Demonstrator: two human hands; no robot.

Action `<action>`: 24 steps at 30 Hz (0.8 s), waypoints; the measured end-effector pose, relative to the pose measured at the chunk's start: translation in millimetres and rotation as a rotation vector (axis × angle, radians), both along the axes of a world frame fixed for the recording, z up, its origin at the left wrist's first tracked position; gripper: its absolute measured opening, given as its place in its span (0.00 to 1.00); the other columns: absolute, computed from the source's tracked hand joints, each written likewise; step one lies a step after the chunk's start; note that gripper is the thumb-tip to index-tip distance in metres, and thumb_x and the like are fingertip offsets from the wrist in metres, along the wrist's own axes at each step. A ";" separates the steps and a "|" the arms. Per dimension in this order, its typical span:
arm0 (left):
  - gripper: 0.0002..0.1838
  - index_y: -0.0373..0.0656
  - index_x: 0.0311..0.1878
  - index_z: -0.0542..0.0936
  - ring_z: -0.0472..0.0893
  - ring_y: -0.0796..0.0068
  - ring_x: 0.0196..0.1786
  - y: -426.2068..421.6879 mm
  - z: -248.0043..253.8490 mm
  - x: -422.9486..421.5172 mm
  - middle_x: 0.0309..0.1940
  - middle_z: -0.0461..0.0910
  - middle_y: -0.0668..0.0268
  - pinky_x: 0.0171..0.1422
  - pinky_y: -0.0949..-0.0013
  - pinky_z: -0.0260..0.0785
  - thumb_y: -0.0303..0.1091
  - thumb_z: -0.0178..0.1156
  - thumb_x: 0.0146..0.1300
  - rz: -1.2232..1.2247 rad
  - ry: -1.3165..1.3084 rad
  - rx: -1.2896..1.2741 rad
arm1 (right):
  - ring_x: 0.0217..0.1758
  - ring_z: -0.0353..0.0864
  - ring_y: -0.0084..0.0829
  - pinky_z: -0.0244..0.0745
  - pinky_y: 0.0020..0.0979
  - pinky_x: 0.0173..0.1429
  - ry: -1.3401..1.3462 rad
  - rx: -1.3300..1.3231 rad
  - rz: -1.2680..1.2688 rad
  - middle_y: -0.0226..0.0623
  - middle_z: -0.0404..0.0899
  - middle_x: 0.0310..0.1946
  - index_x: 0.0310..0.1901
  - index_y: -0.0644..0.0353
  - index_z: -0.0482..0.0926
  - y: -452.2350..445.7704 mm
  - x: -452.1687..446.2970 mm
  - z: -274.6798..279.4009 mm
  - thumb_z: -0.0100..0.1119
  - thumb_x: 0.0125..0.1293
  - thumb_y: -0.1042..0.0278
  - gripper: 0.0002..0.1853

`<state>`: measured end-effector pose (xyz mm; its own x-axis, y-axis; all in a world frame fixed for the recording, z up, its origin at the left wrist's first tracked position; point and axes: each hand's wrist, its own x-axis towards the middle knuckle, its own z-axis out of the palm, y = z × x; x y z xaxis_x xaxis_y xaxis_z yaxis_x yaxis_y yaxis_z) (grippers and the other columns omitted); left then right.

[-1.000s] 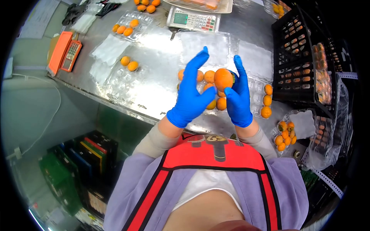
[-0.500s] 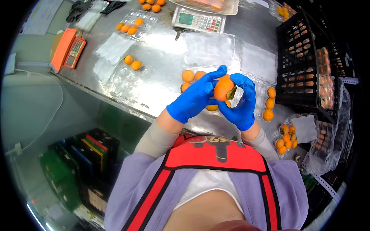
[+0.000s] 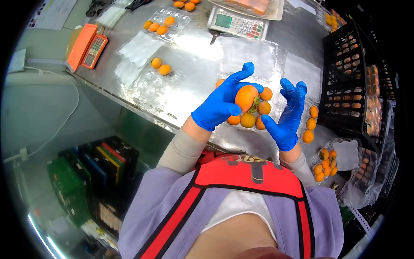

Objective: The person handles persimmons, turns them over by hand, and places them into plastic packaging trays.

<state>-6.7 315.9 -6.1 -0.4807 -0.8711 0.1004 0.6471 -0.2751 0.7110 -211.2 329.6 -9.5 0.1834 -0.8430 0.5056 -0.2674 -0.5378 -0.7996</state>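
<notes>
My left hand (image 3: 219, 105), in a blue glove, grips an orange persimmon (image 3: 246, 97) between thumb and fingers. The fruit's green-brown calyx faces right. To its right my right hand (image 3: 287, 116), gloved the same way, has its fingers apart and holds nothing. Below the hands, several persimmons (image 3: 248, 120) sit together on the metal table; my left hand and the held fruit hide some of them. Right of my right hand, a clear plastic tray holds a column of persimmons (image 3: 311, 124).
A black crate (image 3: 345, 90) with packed fruit stands at the right. A white scale (image 3: 237, 23) is at the back, an orange scale (image 3: 88, 47) at the left. Trays with a few persimmons (image 3: 161, 67) lie on the table (image 3: 189, 60). More fruit (image 3: 324, 166) is at lower right.
My right hand has let go of the persimmon and moved away to the right, its fingers opening. The persimmon stays in my left hand. The whole view has shifted slightly.
</notes>
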 end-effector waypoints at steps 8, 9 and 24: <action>0.41 0.40 0.69 0.60 0.71 0.69 0.60 -42.0 -9.8 41.2 0.59 0.69 0.60 0.64 0.64 0.65 0.23 0.67 0.50 0.450 -0.515 -0.048 | 0.53 0.75 0.29 0.64 0.32 0.63 -0.267 0.419 0.006 0.39 0.75 0.50 0.67 0.65 0.60 -2.4 0.9 -2.6 0.59 0.60 0.74 0.33; 0.39 0.40 0.68 0.61 0.71 0.70 0.57 -65.8 -37.7 60.9 0.57 0.69 0.61 0.62 0.65 0.68 0.20 0.66 0.52 0.607 -0.662 -0.179 | 0.50 0.76 0.25 0.66 0.29 0.62 -0.278 0.422 -0.005 0.37 0.76 0.50 0.65 0.66 0.64 -4.1 0.7 -3.4 0.56 0.61 0.76 0.29; 0.37 0.53 0.61 0.72 0.79 0.57 0.53 -206.8 -86.2 208.7 0.51 0.79 0.58 0.58 0.59 0.69 0.50 0.69 0.45 0.838 -2.047 -0.065 | 0.48 0.76 0.22 0.69 0.28 0.60 -0.249 0.591 -0.046 0.36 0.77 0.49 0.63 0.67 0.66 -36.0 -10.7 -30.1 0.53 0.64 0.76 0.25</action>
